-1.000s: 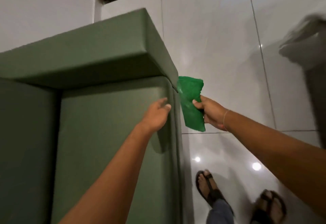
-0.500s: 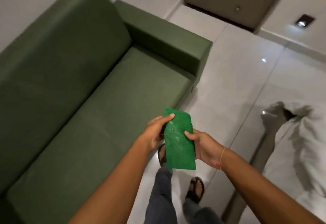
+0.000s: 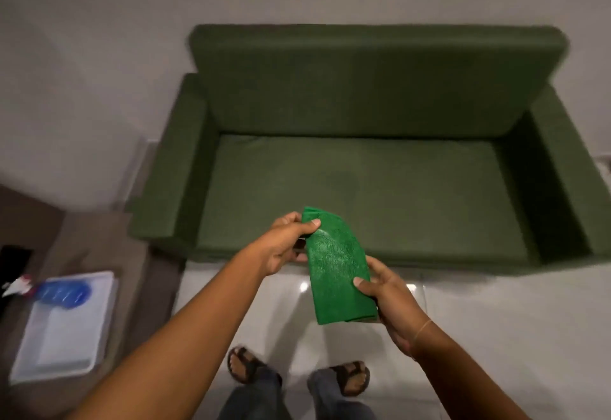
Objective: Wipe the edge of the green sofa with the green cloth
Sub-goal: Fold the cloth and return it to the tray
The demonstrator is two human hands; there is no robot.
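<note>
We stand facing the dark green upholstered sofa point(image 3: 363, 168), which sits against a pale wall, its seat cushion bare. In front of its front edge we hold the bright green folded terry cloth point(image 3: 337, 274) up in the air, clear of the sofa, tilted so that its rounded top leans left and its straight bottom edge hangs lower right. Our left hand point(image 3: 287, 244) pinches the upper left corner of the cloth, thumb on the near face and fingers curled behind. Our right hand point(image 3: 390, 294) grips the lower right side, thumb pressed flat on the front and the fingers hidden behind the fabric. A thin cord bracelet point(image 3: 423, 328) circles the right wrist. Below, our feet in dark strapped sandals point(image 3: 246, 365) stand on the glossy white tiled floor point(image 3: 496, 337). At the left, a white rectangular plastic tray point(image 3: 62, 337) rests on a brown surface, with a blurred blue object point(image 3: 64, 294) lying at its upper end.
</note>
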